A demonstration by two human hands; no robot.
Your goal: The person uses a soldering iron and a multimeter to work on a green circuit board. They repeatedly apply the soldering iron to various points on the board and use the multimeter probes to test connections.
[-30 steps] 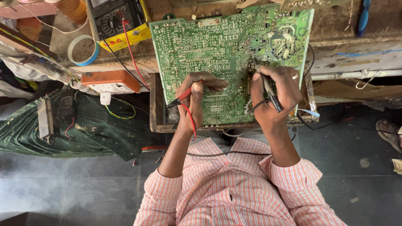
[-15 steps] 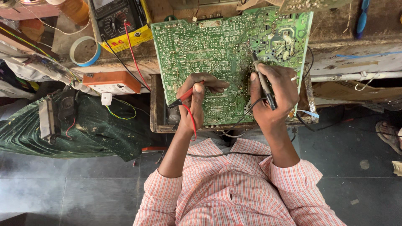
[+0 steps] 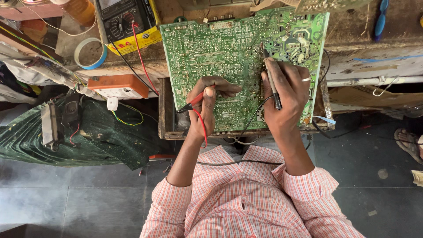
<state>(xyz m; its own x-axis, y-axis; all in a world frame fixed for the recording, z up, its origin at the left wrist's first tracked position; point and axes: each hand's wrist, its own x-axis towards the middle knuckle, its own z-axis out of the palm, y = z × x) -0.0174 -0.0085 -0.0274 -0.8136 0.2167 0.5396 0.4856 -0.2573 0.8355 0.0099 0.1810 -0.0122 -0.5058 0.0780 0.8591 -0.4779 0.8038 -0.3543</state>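
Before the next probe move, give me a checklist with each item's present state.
1. Left hand grips the red probe: ok.
2. Right hand grips the black probe: ok.
3. Black probe tip on the board: ok.
4. Red probe tip on the board: not ok, it points off toward the board's left edge.
5. Red lead plugged into the meter: ok.
6. Meter reading: cannot tell, display cut off at the frame top.

electronics repair workshop, green circuit board (image 3: 229,66), multimeter (image 3: 121,20), cluttered workbench (image 3: 374,53)
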